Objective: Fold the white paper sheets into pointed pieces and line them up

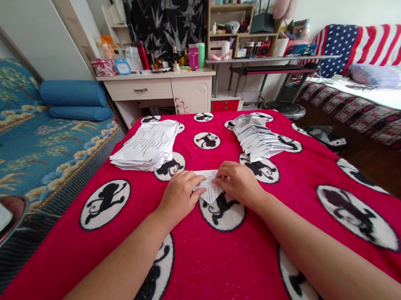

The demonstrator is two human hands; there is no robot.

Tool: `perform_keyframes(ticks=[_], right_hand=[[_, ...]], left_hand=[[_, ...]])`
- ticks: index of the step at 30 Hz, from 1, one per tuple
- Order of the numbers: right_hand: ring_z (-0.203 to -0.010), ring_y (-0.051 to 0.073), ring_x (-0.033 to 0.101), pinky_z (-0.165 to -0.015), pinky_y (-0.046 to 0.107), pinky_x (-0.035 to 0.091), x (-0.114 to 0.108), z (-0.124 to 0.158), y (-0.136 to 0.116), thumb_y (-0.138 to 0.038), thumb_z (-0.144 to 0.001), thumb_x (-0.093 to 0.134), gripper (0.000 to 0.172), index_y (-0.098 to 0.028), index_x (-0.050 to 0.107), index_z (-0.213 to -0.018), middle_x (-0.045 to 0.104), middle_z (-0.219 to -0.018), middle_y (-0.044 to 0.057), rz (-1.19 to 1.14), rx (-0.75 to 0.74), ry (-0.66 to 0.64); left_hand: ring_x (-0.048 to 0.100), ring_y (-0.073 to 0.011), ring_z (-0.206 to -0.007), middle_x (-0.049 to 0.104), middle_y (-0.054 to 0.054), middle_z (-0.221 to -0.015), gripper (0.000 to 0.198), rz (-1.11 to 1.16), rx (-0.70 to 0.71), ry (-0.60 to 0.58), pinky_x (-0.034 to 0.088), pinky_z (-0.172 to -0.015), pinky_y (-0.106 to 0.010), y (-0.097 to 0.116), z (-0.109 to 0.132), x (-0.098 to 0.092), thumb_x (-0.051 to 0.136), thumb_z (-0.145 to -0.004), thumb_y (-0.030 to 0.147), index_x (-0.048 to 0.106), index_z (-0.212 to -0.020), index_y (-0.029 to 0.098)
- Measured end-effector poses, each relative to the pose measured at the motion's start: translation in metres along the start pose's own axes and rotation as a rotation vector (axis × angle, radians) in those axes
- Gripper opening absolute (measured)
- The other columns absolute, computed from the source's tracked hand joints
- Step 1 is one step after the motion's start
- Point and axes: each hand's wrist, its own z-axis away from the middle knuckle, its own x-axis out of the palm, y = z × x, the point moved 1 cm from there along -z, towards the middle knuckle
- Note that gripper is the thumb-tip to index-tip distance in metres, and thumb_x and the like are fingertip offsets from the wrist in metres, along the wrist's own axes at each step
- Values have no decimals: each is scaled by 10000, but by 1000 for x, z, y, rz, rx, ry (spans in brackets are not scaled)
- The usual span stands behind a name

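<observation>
A folded white printed paper (210,190) lies on the red blanket (233,261), its point toward me. My left hand (181,195) rests on the paper's left part with fingers bent and pressed down on it. My right hand (237,182) presses on its right part, fingertips pinched at the fold. A loose stack of flat printed sheets (148,146) lies at the far left of the blanket. A pile of folded papers (258,136) lies at the far right.
A blue patterned sofa (16,140) with blue bolsters (73,94) stands on the left. A white dresser (161,94) and a cluttered shelf desk (247,45) stand behind. A bed with a flag cover (365,47) is on the right, and a fan base (284,109) sits on the floor.
</observation>
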Motion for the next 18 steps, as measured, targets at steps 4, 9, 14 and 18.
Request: perform_keyframes(ticks=[4,9,14,18], right_hand=[[-994,245,563,-822,336,405,5,-1,9,-350,-756,721,380,-196,659,-1098,636,-1062,96,29,85,86],[-861,219,613,-737,307,414,2,-2,15,-419,-731,724,403,-185,671,-1055,678,-943,82,19,207,-30],[-575,144,537,-528,256,317,-6,-4,16,-357,-685,740,188,-190,672,-737,617,-627,5,-77,285,-115],[-519,114,501,-496,232,292,-11,-6,12,-259,-681,712,87,-191,671,-717,577,-566,-28,-222,279,-101]], left_hand=[[561,-202,-878,610,-56,-891,196,4,-5,-26,452,-808,-365,-2,0,3,604,-869,271,708,-1025,213],[571,-186,-862,603,-51,-867,131,70,-58,43,477,-799,-346,-5,0,5,601,-863,209,728,-893,198],[525,-263,-1157,569,-96,-1222,481,58,-146,140,430,-991,-443,-11,-1,4,723,-751,199,599,-1215,223],[568,-273,-1147,599,-110,-1258,838,146,-251,125,453,-977,-437,-18,-1,5,784,-686,236,370,-1415,242]])
